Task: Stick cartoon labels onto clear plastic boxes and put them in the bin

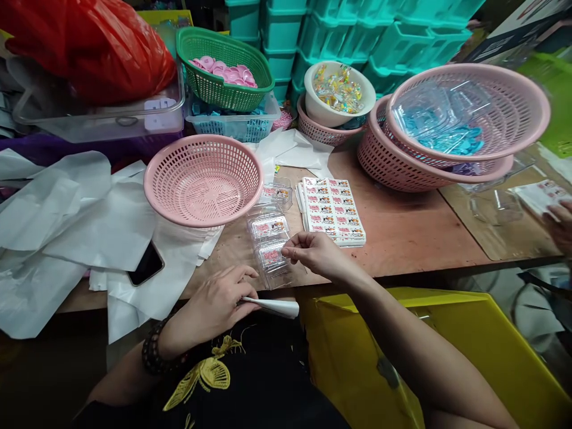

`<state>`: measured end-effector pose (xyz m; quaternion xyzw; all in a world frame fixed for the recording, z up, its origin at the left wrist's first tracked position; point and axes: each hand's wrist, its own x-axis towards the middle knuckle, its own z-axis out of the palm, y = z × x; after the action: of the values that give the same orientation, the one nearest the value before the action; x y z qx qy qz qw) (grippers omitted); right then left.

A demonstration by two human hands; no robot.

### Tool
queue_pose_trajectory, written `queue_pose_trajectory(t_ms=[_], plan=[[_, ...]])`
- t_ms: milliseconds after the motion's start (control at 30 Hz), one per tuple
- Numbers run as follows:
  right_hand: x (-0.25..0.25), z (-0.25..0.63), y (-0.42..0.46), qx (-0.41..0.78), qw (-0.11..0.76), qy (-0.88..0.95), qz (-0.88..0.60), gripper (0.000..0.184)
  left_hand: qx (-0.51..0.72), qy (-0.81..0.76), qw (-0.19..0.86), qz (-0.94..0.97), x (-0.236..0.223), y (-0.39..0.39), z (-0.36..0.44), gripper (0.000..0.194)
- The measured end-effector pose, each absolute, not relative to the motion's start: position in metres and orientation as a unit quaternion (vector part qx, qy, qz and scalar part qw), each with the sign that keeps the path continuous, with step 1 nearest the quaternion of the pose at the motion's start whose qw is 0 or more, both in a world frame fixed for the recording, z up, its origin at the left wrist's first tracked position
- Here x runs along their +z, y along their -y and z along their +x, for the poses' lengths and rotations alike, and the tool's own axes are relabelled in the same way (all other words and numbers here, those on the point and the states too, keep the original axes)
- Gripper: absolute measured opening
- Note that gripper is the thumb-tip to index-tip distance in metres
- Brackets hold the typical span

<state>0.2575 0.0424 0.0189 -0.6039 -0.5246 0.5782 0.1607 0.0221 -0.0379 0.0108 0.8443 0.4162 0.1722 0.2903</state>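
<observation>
My left hand (218,304) is closed on a curled white sheet (277,307), gripping it between thumb and fingers at the table's front edge. My right hand (315,253) is pinched at the right edge of a printed sticker (270,255). That sticker lies over the nearest clear plastic box (274,277); whether it is fully stuck down I cannot tell. Behind it, another clear box bears a similar cat-printed sticker (269,227), and a further labelled box (283,193) sits beyond. Just right of these is a stack of sticker sheets (335,208).
A pink basket (203,214) stands behind my left hand. White backing papers (102,220) and a phone (147,265) lie left. Pink baskets (402,161) with clear boxes and blue pieces stand right. Another person's hand (560,223) is at the far right, near more sticker sheets.
</observation>
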Motion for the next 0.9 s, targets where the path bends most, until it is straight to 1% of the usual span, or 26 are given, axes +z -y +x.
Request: queue_pose_trajectory(t_ms=[167,433,633,733,833,900], plan=[[0.015,0.258,-0.044,0.575,0.159,0.534,-0.6,0.027,0.181,-0.409,0.282,0.849,0.012,0.036,0.023,0.006],[0.019,0.256,-0.046,0.57,0.151,0.541,-0.599,0.02,0.181,-0.408,0.275,0.851,0.01,0.036,0.023,0.006],[0.017,0.255,-0.045,0.532,0.134,0.574,-0.608,0.018,0.17,-0.396,0.275,0.859,0.009,0.031,0.028,0.005],[0.019,0.25,-0.04,0.462,0.119,0.625,-0.618,0.017,0.137,-0.379,0.288,0.868,0.009,0.025,0.032,0.008],[0.025,0.243,-0.033,0.326,0.069,0.697,-0.635,0.014,0.097,-0.389,0.257,0.879,0.009,0.02,0.032,0.015],[0.029,0.241,-0.027,0.226,0.02,0.736,-0.638,0.018,0.078,-0.392,0.232,0.887,0.01,0.018,0.03,0.017]])
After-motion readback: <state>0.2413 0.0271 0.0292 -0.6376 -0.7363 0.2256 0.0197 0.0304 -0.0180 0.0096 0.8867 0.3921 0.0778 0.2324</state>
